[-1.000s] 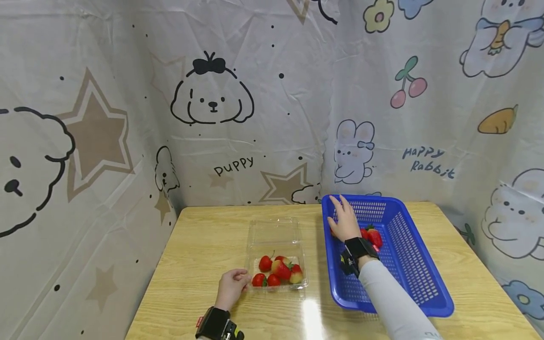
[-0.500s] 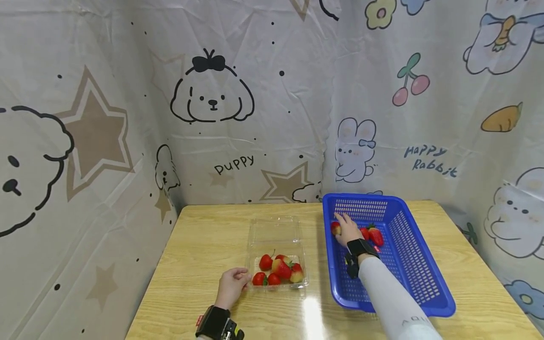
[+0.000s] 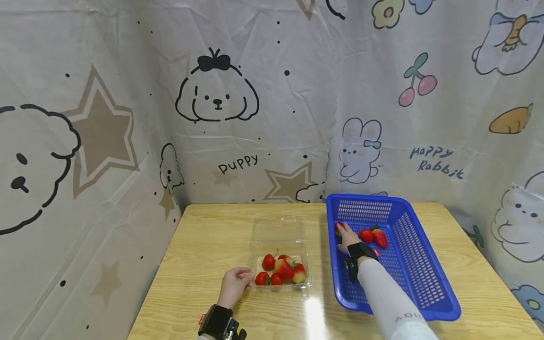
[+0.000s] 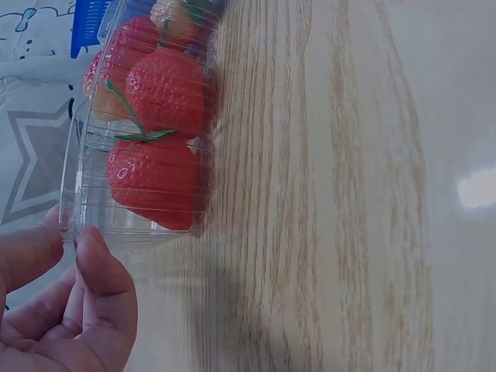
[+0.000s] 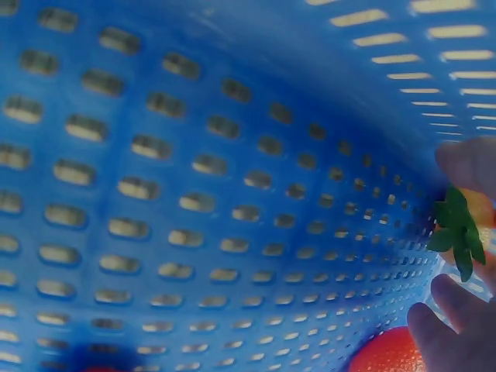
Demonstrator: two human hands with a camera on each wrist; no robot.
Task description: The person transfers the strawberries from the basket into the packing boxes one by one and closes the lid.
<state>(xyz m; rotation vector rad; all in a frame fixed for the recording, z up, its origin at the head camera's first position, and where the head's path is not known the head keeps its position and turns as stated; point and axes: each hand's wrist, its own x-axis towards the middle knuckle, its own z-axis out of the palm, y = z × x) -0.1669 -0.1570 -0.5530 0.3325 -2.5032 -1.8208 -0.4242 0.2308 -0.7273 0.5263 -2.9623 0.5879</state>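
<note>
My left hand (image 3: 233, 285) pinches the near left rim of a clear plastic box (image 4: 97, 221) between thumb and fingers. Its lid (image 3: 278, 230) lies folded back, away from me. Several red and yellowish strawberries (image 3: 284, 269) sit inside the box. Over on the right, my right hand (image 3: 348, 238) reaches down into a blue basket (image 3: 425, 264). Its fingers are around a strawberry (image 5: 457, 229) with green leaves, close to the basket's left wall. Part of that strawberry is hidden by the fingers.
Two more strawberries (image 3: 379, 238) lie in the basket, right of my right hand. Slotted walls rise around it on all sides. Box and basket stand side by side on a wooden table (image 3: 204, 236), with a printed curtain (image 3: 238, 141) behind.
My right hand has lowered into the basket, and its spread fingers have closed around the strawberry by the left wall. The left hand keeps its hold on the box. The head view has shifted slightly.
</note>
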